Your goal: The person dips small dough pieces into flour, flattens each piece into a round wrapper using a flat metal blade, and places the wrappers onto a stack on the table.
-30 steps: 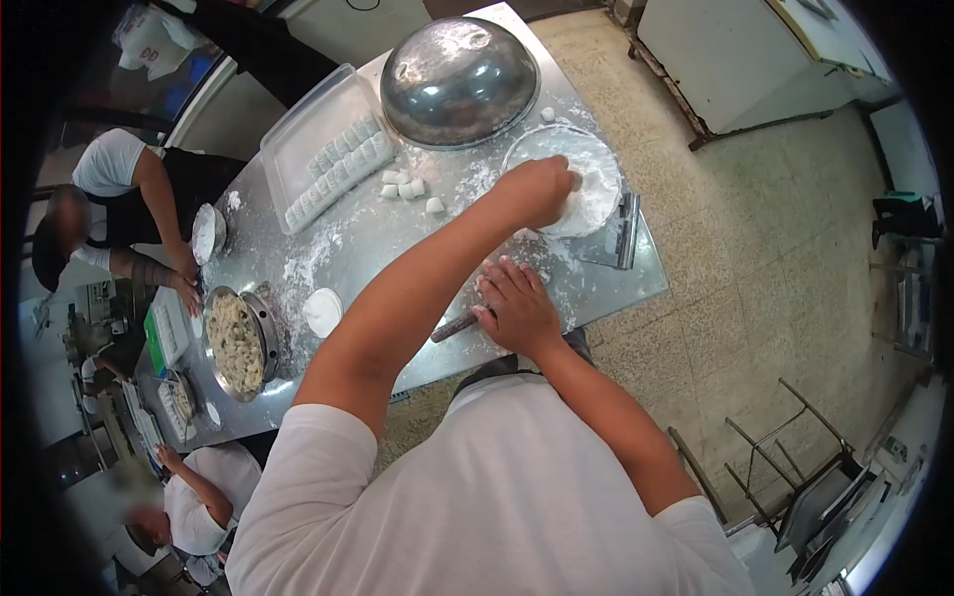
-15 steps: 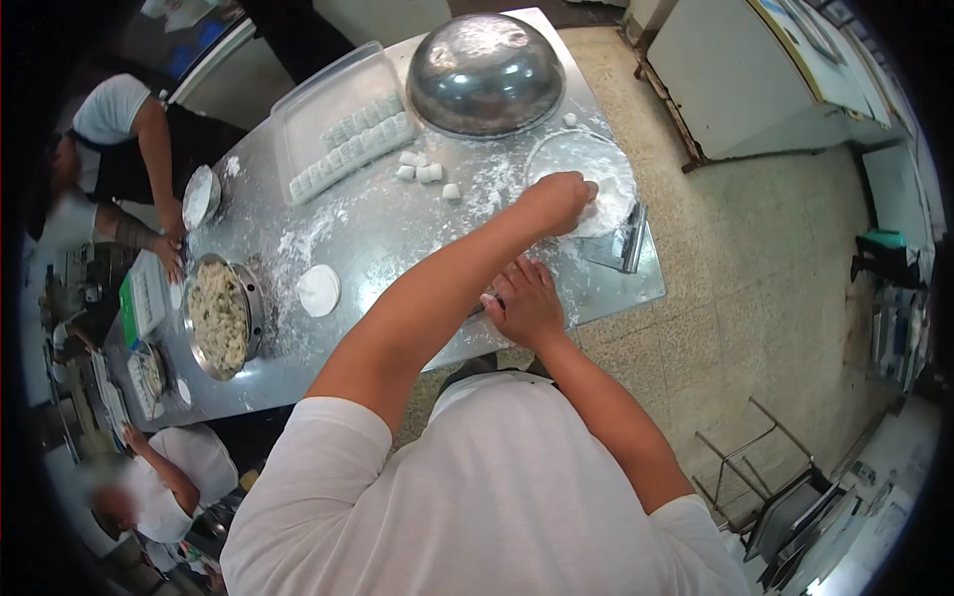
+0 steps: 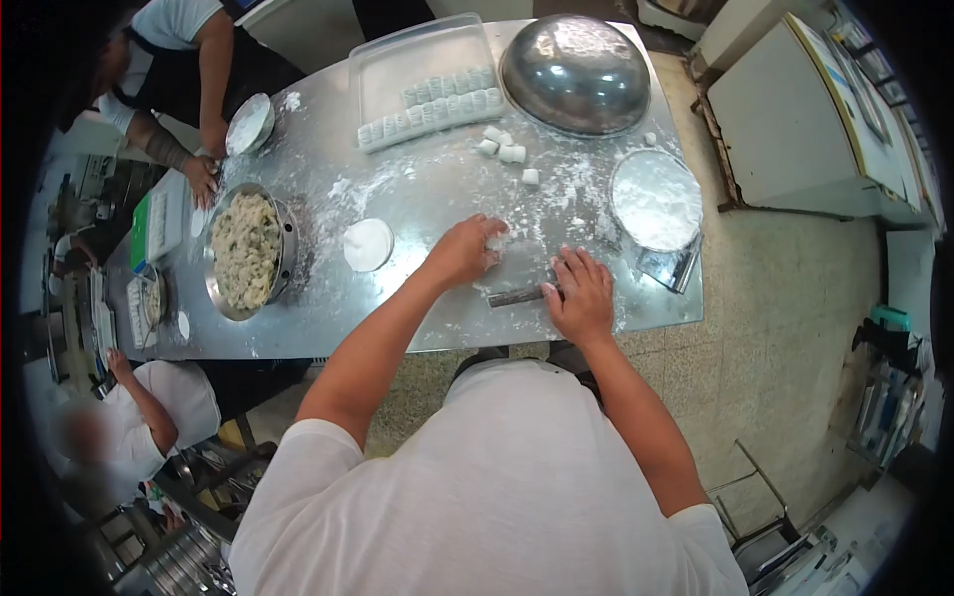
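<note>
Over the floured steel table, my left hand [image 3: 467, 250] is low with its fingers curled and white flour [image 3: 500, 241] at the fingertips. My right hand [image 3: 582, 298] lies with fingers spread on the table, its thumb side over the end of a short dark rolling pin [image 3: 517, 296]. Left of my left hand is a stack of round white dough wrappers [image 3: 369, 244]. A bowl of flour [image 3: 656, 201] stands beyond my right hand. Several small dough pieces [image 3: 512, 154] lie farther back.
A large metal bowl [image 3: 576, 74] is upside down at the back, beside a clear plastic tray [image 3: 422, 55] with rows of dough pieces. A pan of filling [image 3: 243, 248] stands at left. Co-workers' hands [image 3: 202, 184] work there. A metal scraper [image 3: 686, 268] lies near the right edge.
My left hand has come out of the flour bowl and moved left over the table. The rolling pin beside my right hand now shows. The view has shifted.
</note>
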A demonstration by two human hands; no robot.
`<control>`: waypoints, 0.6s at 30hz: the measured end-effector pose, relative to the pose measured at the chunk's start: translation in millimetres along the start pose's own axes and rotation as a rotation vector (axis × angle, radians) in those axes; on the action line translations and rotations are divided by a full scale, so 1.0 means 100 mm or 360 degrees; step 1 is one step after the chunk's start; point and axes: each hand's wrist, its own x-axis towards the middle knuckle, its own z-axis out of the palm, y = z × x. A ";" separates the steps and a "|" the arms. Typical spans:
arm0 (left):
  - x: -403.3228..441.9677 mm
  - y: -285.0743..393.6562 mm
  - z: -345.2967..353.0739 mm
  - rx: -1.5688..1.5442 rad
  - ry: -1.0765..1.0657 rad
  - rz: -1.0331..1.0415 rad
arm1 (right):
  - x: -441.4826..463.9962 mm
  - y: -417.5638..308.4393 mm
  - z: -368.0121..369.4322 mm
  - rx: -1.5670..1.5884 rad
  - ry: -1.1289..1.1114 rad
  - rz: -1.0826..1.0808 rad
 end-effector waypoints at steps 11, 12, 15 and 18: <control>0.60 0.01 0.40 0.0803 0.0469 0.0181 | 0.07 0.03 0.02 -0.0025 -0.0049 0.0016; 0.62 -0.02 0.38 0.0824 0.0483 0.0198 | 0.09 0.04 0.02 -0.0034 -0.0028 -0.0002; 0.52 0.01 0.39 0.0769 0.0429 0.0211 | 0.00 0.01 0.03 -0.0027 -0.0037 -0.0004; 0.52 0.04 0.35 0.0822 0.0381 0.0204 | 0.04 0.01 0.02 -0.0028 -0.0027 -0.0010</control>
